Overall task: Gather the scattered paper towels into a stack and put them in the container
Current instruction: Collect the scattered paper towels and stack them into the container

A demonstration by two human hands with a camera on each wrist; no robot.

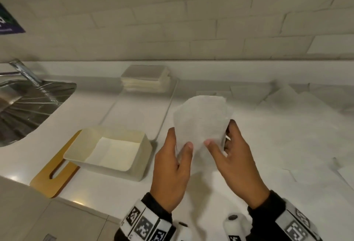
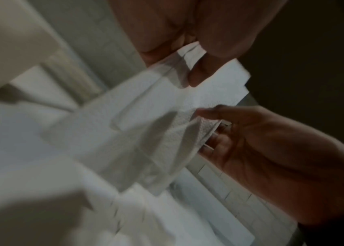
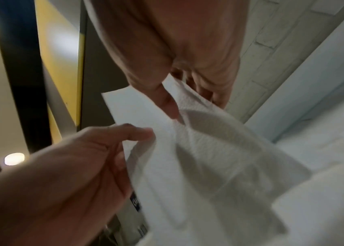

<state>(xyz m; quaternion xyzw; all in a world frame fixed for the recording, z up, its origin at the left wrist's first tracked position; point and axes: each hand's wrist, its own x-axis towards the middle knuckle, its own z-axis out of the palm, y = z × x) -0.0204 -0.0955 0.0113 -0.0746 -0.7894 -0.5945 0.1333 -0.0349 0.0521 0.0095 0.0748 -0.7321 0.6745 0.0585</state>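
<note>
- Head view shows you holding a small bunch of white embossed paper towels (image 1: 201,120) above the white bench (image 1: 249,164), just right of the cream rectangular plastic container (image 1: 142,156).
- Your left hand (image 1: 172,166) and right hand (image 1: 235,156) both pinch its lower edge, thumbs in front, fingers (image 1: 230,125) curled behind.
- One white sheet seems to lie in the container already; more loose white sheets (image 1: 287,102) lie scattered at your right, so you look early to midway.
- The bunch stands roughly upright, fanned, long axis pointing away toward the tiled wall; its edges are not yet squared.
</note>
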